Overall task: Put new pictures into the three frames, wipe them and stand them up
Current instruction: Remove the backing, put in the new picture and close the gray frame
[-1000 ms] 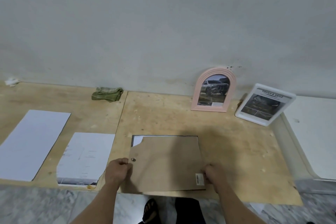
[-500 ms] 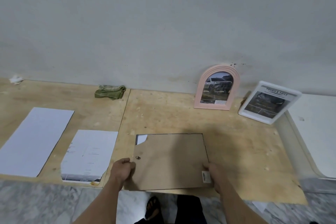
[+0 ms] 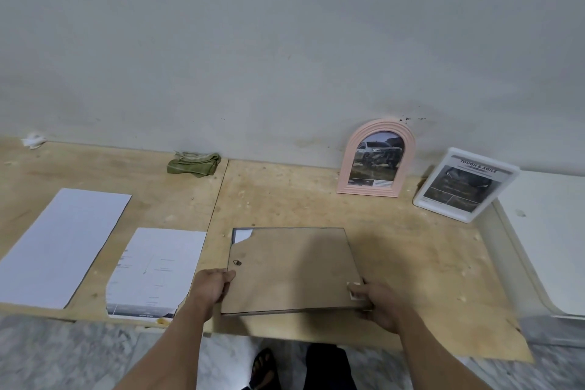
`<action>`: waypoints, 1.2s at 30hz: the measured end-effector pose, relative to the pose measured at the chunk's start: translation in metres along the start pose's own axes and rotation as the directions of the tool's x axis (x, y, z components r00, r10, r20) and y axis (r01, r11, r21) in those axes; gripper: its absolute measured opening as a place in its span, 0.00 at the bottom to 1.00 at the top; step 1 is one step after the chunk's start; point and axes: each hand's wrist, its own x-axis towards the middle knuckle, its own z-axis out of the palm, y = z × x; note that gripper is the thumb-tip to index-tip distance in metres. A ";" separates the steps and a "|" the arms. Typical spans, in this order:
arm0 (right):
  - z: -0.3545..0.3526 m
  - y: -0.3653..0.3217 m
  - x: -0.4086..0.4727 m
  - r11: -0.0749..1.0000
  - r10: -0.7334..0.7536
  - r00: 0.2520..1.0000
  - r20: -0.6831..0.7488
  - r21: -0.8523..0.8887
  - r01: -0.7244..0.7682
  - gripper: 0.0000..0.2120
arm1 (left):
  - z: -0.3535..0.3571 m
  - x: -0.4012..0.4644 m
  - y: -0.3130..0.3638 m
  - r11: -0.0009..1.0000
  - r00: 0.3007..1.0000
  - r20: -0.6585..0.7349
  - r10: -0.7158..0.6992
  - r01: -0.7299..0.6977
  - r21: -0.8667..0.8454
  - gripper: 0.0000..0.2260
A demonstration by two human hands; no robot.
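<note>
A rectangular frame [image 3: 291,269] lies face down on the plywood board [image 3: 411,263], its brown backing up and a torn corner showing white paper at the far left. My left hand [image 3: 210,290] grips its near left edge. My right hand [image 3: 376,302] grips its near right corner, thumb on top, and the near edge is raised slightly off the board. A pink arched frame [image 3: 376,161] with a car picture stands against the wall. Right of it a white frame [image 3: 465,185] with a dark picture leans back.
A folded green cloth [image 3: 193,163] lies by the wall at the back. Two white paper sheets [image 3: 60,247] [image 3: 155,272] lie on the left of the board. A crumpled white scrap [image 3: 33,140] sits far left. A white ledge [image 3: 550,231] borders the right.
The near edge of the face-down frame has come up a little in both hands. The view has shifted slightly.
</note>
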 end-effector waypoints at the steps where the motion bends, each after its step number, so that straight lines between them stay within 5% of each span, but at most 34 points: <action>1: -0.001 0.000 -0.003 1.000 0.005 1.000 0.023 -0.022 -0.005 0.07 | -0.001 0.001 0.001 1.000 1.000 -0.009 0.001 -0.001 -0.004 0.04; 4: -0.005 -0.001 -0.006 0.998 -0.022 0.999 0.033 -0.050 0.024 0.07 | -0.008 -0.001 0.007 0.998 0.992 0.124 -0.030 0.036 -0.048 0.06; 7: -0.012 -0.004 -0.008 0.998 -0.058 0.998 -0.014 -0.032 0.057 0.07 | -0.024 -0.009 0.012 0.989 0.896 0.436 -0.089 0.131 -0.067 0.11; 9: -0.014 -0.005 -0.007 0.997 -0.079 0.996 -0.028 -0.029 0.078 0.09 | -0.031 -0.009 0.011 0.991 0.864 0.490 -0.116 0.136 -0.005 0.14; 17: 0.005 -0.012 -0.008 0.990 -0.102 0.991 0.087 -0.089 0.110 0.17 | -0.019 -0.003 0.012 0.993 0.979 0.203 -0.030 0.006 0.117 0.08; 19: 0.008 -0.012 -0.006 0.990 -0.101 0.994 0.049 -0.089 0.105 0.21 | -0.018 -0.008 0.015 0.998 0.968 0.249 -0.014 -0.003 0.066 0.07; 23: 0.016 -0.012 0.001 0.992 -0.083 0.996 -0.037 -0.099 0.079 0.23 | -0.010 -0.021 0.016 0.998 0.886 0.462 -0.047 0.057 -0.006 0.21; 30: 0.023 -0.011 0.007 0.987 -0.091 0.987 -0.135 -0.146 0.071 0.25 | 0.002 -0.019 0.010 0.994 0.945 0.322 -0.066 0.088 -0.056 0.24; 36: 0.016 -0.017 0.002 0.988 0.000 0.986 -0.165 -0.154 -0.026 0.14 | -0.004 -0.021 0.017 0.998 0.961 0.277 -0.012 0.027 -0.049 0.11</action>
